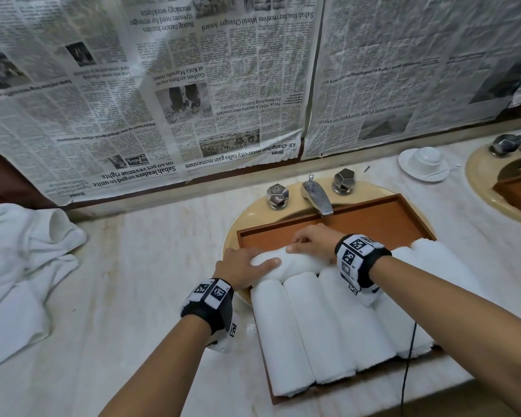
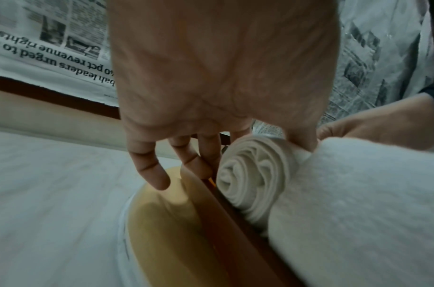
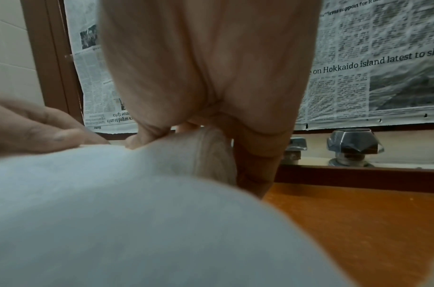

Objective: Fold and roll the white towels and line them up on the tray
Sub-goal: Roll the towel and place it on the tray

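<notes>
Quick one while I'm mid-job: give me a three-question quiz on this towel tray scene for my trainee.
1. True or false: the rolled towel under both hands lies crosswise to the row of rolled towels.
2. Which hand has its thumb on the roll's spiral end: A left hand, B right hand?
3. Fill in: the wooden tray sits over the ____.

Key: 1 true; 2 A; 3 sink.
</notes>
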A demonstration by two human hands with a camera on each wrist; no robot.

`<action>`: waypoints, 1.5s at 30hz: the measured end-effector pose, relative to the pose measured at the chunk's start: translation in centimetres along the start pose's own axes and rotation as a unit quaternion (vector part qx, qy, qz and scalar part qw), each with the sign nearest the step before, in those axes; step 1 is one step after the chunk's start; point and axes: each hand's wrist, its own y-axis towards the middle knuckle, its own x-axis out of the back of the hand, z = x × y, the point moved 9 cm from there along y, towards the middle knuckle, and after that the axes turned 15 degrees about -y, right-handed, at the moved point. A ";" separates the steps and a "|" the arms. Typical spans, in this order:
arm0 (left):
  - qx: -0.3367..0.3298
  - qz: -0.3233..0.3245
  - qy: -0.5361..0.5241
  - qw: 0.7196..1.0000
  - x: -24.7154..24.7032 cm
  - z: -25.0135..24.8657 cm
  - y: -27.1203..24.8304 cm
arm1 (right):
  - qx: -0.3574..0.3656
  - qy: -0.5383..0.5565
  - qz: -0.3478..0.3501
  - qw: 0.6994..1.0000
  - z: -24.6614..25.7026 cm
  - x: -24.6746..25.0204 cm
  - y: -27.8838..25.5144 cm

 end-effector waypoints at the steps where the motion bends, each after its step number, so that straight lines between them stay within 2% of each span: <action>1: 0.006 0.002 0.022 1.000 0.0 0.0 0.0 | 0.001 0.000 -0.003 1.000 0.1 0.2 0.0; 3: 0.021 0.002 0.037 0.999 0.0 0.1 0.0 | -0.001 -0.002 -0.001 1.000 0.2 0.2 -0.1; 9: 0.022 0.014 -0.025 0.999 -0.2 0.1 -0.4 | -0.028 -0.016 0.030 0.999 -0.6 -0.6 -1.2; 13: 0.050 -0.002 -0.065 0.997 -0.5 0.6 -0.7 | -0.023 -0.044 0.043 0.998 0.0 -1.0 -1.8; 17: 0.045 -0.018 -0.081 0.996 -0.1 0.6 -0.7 | -0.033 -0.050 0.035 0.998 0.1 -1.0 -2.3; 21: 0.001 -0.053 -0.090 0.995 0.8 -0.6 -1.5 | -0.017 -0.063 0.005 0.998 0.4 -0.4 -2.7; 27: -0.065 -0.071 -0.085 0.992 2.0 -1.4 -2.7 | -0.015 -0.096 -0.047 0.994 0.7 0.4 -3.5; 31: -0.065 -0.092 -0.096 0.989 3.0 -1.4 -4.5 | 0.012 -0.114 -0.090 0.989 3.0 1.0 -4.7; 36: -0.071 -0.116 -0.091 0.987 4.6 -0.4 -7.0 | 0.031 -0.127 -0.106 0.986 7.2 1.5 -6.3; 41: -0.042 -0.144 -0.103 0.983 6.9 3.9 -9.6 | 0.081 -0.128 -0.131 0.980 13.1 1.5 -7.0; 45: -0.028 -0.174 -0.115 0.978 9.3 7.8 -12.4 | 0.098 -0.139 -0.123 0.978 17.9 0.1 -6.4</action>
